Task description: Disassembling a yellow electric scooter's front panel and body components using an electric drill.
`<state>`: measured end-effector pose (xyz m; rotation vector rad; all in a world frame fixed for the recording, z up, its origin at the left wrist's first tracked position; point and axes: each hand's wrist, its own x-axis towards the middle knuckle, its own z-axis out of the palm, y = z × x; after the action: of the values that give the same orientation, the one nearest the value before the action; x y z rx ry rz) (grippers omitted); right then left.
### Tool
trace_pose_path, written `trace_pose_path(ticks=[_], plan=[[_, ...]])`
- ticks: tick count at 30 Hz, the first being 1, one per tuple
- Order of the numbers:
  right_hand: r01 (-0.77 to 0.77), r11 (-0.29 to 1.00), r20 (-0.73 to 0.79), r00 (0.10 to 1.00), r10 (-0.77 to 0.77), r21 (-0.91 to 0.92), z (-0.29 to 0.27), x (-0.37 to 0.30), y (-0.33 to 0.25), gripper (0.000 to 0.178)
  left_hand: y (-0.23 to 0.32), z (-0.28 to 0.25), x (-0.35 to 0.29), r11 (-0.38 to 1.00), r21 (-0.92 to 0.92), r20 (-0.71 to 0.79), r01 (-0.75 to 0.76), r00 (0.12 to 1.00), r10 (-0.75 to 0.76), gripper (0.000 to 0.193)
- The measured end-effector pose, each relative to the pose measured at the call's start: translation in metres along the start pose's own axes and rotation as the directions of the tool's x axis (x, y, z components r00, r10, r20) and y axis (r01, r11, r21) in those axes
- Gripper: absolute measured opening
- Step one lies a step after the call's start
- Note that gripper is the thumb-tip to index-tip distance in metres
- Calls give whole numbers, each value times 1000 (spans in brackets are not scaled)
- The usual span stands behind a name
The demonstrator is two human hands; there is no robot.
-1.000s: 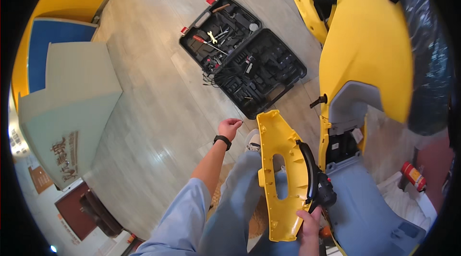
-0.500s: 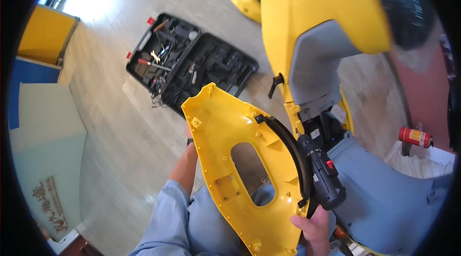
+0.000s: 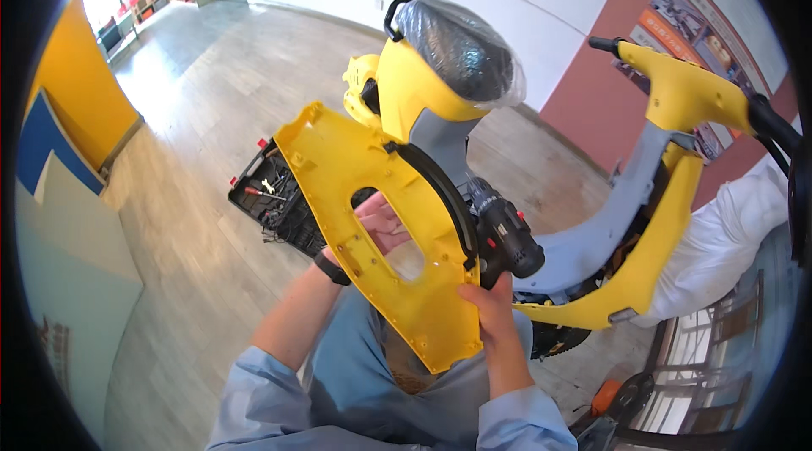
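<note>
Head view: I note the right hand [image 3: 491,305] pinching the yellow panel [image 3: 338,172], drill [image 3: 510,239] apparently sharing that grip; left hand [image 3: 387,221], fingers loosely spread behind, seemingly steadies it.

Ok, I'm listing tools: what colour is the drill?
The drill is black with small red parts, clearest in the head view.

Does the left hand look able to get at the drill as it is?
Probably not directly: the left hand is behind the panel, showing through its opening, while the drill sits past the panel's right edge, by the right hand.
</note>
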<state>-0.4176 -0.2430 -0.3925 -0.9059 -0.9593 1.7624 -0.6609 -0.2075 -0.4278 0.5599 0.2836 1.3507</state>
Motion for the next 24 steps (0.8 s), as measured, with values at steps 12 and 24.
trace_pose_path(ticks=[12, 24], plan=[[213, 972, 136, 965, -225, 94, 33, 54, 10, 57, 4, 18, 33, 946, -232, 86, -227, 964, 252, 32], [92, 898, 69, 995, -69, -431, -45, 90, 5, 57, 46, -44, 32, 852, 112, -366, -511, 776, 514, 33]])
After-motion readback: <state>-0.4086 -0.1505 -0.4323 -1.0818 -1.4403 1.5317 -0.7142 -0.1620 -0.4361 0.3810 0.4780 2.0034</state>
